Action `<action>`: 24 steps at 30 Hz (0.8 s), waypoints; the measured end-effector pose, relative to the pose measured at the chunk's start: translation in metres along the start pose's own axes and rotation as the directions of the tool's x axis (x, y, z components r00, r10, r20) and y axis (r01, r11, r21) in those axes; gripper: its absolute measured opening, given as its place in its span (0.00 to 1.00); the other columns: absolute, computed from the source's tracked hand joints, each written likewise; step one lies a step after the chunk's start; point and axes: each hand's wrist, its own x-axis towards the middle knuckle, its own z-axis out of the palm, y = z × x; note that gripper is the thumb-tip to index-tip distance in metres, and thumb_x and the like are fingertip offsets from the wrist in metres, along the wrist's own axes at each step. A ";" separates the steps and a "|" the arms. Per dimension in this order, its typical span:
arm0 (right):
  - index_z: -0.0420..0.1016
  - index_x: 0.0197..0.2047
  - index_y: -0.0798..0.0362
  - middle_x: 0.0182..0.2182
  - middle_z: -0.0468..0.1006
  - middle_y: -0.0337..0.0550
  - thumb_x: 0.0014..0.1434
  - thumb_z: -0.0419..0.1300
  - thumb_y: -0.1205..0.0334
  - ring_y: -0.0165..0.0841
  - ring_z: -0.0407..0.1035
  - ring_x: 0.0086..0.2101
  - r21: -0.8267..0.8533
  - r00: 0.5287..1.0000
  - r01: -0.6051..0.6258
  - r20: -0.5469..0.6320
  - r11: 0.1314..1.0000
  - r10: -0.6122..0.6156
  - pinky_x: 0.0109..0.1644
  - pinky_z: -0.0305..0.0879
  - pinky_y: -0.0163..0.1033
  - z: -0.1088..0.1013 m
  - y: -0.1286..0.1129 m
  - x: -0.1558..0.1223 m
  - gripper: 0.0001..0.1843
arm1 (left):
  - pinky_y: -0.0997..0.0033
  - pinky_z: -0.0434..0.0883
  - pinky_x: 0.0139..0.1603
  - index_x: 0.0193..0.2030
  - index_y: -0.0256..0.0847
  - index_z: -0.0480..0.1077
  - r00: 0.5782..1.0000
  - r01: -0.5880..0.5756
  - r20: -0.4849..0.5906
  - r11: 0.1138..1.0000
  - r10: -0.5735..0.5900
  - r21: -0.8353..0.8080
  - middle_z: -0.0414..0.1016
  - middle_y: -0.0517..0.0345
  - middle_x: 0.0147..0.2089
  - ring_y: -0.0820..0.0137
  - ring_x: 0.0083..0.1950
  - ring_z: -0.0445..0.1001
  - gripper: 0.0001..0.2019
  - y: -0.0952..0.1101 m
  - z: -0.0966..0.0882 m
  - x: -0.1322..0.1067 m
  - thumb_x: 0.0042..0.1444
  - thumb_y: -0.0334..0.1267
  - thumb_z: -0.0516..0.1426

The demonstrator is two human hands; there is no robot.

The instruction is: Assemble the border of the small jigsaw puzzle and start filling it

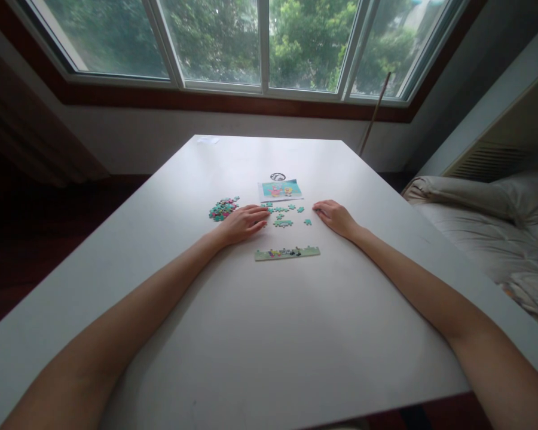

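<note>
My left hand (pixel 245 223) lies palm down with its fingers stretched out and a little apart. Its fingertips reach the near edge of a loose scatter of green jigsaw pieces (pixel 281 209). Just left of it is a heap of mixed green and pink jigsaw pieces (pixel 223 208). My right hand (pixel 336 217) rests on the table right of the scatter, fingers loosely bent, with nothing visible in them. A single piece (pixel 307 222) lies near it. Between the hands sits a small joined group (pixel 283 223). Closer to me lies an assembled strip (pixel 287 254).
Behind the pieces lie a colourful picture card (pixel 281 190) and a small dark-rimmed round item (pixel 278 177). All stand on a white table (pixel 269 334). A pale sheet (pixel 208 140) is at its far left corner. A stick (pixel 375 113) leans by the window; a padded bed (pixel 479 227) is at right.
</note>
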 end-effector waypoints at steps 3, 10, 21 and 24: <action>0.75 0.41 0.51 0.43 0.78 0.45 0.59 0.52 0.67 0.38 0.70 0.45 0.007 1.000 0.005 -0.010 1.000 -0.005 0.52 0.67 0.46 0.003 -0.002 0.000 0.11 | 0.59 0.63 0.61 0.55 0.42 0.69 1.000 0.012 -0.007 1.000 -0.012 -0.009 0.68 0.53 0.59 0.62 0.60 0.65 0.20 0.000 -0.001 -0.004 0.64 0.45 0.44; 0.75 0.41 0.52 0.43 0.79 0.45 0.58 0.53 0.68 0.38 0.71 0.45 0.000 1.000 0.006 -0.014 1.000 -0.006 0.52 0.67 0.45 0.000 -0.002 -0.002 0.11 | 0.60 0.63 0.61 0.56 0.44 0.68 1.000 0.011 -0.007 0.999 -0.011 -0.037 0.68 0.56 0.60 0.63 0.60 0.64 0.20 0.004 -0.003 -0.004 0.63 0.48 0.45; 0.75 0.41 0.53 0.43 0.78 0.46 0.59 0.52 0.68 0.38 0.70 0.45 -0.001 1.000 0.018 -0.011 1.000 -0.018 0.53 0.67 0.46 -0.004 0.003 -0.006 0.11 | 0.57 0.63 0.60 0.59 0.42 0.64 0.998 0.061 0.017 0.998 -0.061 0.016 0.65 0.48 0.59 0.60 0.59 0.63 0.23 0.010 0.000 0.000 0.63 0.49 0.45; 0.75 0.41 0.52 0.43 0.78 0.45 0.58 0.52 0.68 0.38 0.70 0.45 0.003 1.000 0.017 -0.011 1.000 -0.016 0.52 0.67 0.46 -0.007 0.003 -0.006 0.12 | 0.56 0.64 0.59 0.59 0.42 0.64 0.998 0.068 0.004 0.997 -0.068 0.026 0.65 0.46 0.57 0.59 0.58 0.64 0.24 0.012 -0.001 0.001 0.62 0.50 0.45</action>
